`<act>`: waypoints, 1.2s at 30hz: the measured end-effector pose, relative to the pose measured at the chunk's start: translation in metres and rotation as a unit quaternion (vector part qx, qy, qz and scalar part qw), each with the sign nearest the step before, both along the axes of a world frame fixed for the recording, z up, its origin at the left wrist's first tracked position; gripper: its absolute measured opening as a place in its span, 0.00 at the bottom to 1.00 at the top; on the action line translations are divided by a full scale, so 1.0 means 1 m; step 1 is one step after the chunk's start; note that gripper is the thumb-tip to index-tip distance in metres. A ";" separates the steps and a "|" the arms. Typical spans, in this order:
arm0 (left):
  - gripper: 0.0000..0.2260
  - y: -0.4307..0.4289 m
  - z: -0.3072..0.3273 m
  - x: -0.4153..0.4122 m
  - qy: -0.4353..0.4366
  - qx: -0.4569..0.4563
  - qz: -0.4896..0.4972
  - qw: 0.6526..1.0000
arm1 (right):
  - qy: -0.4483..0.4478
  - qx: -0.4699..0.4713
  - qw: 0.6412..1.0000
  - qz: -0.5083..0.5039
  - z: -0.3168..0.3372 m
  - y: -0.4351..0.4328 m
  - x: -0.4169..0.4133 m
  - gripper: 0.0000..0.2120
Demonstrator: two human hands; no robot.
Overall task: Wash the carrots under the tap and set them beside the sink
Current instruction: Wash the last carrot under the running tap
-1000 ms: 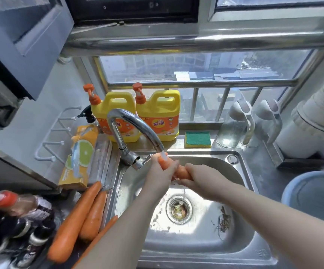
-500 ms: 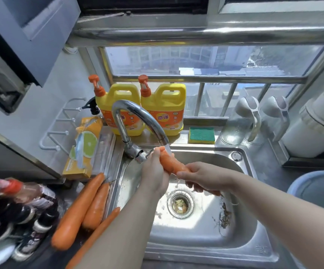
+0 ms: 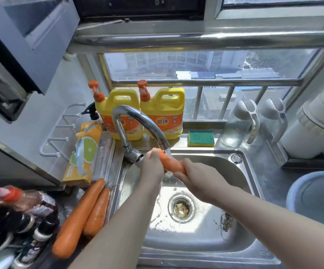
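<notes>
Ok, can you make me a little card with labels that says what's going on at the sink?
Held carrot: under the tap, water running
Left hand: grips its upper end
Right hand: grips its lower end
Sink: wet, scraps in the drain
Lying on the left: long carrot, shorter carrot, side by side
At the back: green sponge

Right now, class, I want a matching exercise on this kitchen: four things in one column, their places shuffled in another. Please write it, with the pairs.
1 held carrot
2 green sponge
3 two loose carrots
4 drain strainer

A beside the sink, left
B sink bottom
C under the tap, gripped by left hand and right hand
D behind the sink

Pairs: 1-C, 2-D, 3-A, 4-B
</notes>
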State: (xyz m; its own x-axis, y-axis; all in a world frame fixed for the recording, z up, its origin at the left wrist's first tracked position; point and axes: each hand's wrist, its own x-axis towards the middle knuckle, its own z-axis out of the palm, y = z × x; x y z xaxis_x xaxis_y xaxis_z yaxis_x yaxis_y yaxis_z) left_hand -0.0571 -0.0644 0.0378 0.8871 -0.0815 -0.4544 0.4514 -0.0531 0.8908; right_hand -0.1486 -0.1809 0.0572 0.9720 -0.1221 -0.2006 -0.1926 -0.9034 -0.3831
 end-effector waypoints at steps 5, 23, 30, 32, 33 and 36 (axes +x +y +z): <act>0.16 0.000 0.008 0.001 0.172 -0.257 0.097 0.946 | 0.029 0.114 0.993 -0.016 -0.004 -0.009 0.005 0.23; 0.10 0.004 0.009 -0.010 0.012 -0.069 -0.008 0.997 | -0.053 0.015 0.998 -0.033 -0.003 0.014 0.019 0.19; 0.14 0.008 0.005 -0.019 0.101 -0.123 -0.038 0.987 | 0.020 0.053 0.998 -0.025 -0.007 -0.004 0.035 0.30; 0.15 0.013 0.004 -0.018 0.106 -0.135 -0.020 0.985 | 0.030 0.057 0.998 0.023 -0.006 -0.005 0.036 0.25; 0.15 0.016 0.005 -0.016 0.116 -0.151 -0.002 0.982 | 0.026 0.050 0.997 0.053 -0.006 -0.005 0.034 0.22; 0.16 0.019 0.012 -0.012 0.154 -0.185 0.031 0.970 | -0.053 -0.048 0.990 0.118 -0.009 -0.005 0.029 0.20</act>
